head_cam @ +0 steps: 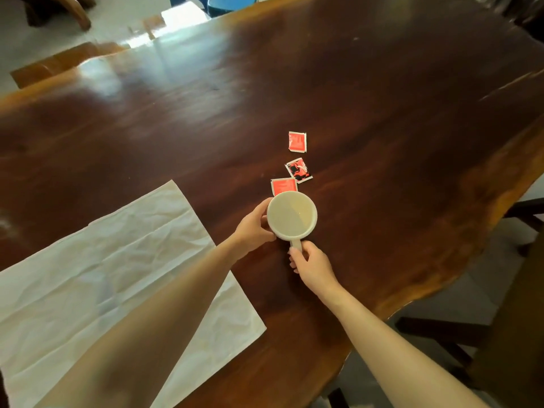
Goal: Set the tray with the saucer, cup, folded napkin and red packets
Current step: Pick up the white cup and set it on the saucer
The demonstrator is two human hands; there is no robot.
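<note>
Nearest the camera, on the left of the glossy dark reddish-brown wooden table (pixel 382 119), a large white cloth napkin (pixel 97 260) lies spread open and flat, creased with fold lines and fine wrinkles; the left bare forearm crosses over its right corner. Just past the napkin's right edge, both hands meet at a round cream-white ceramic cup (pixel 292 218), seen from above, its interior smooth and pale. The right hand (pixel 312 265) has its fingers pinched together on the cup's short handle, which points toward the person. The left hand (pixel 255 227) has its fingers curled around the cup's left wall, clamped on it. Whether the cup rests on the table or is slightly lifted cannot be told. Just beyond the cup's far rim lie three small square red packets with white edges: the nearest red packet (pixel 283 186) is partly hidden behind the rim, the middle red-and-black packet (pixel 298 170) sits tilted just beside it, and the farthest red packet (pixel 297 141) lies a little apart. The table's irregular, lighter brown edge (pixel 459 260) runs along the right.
</note>
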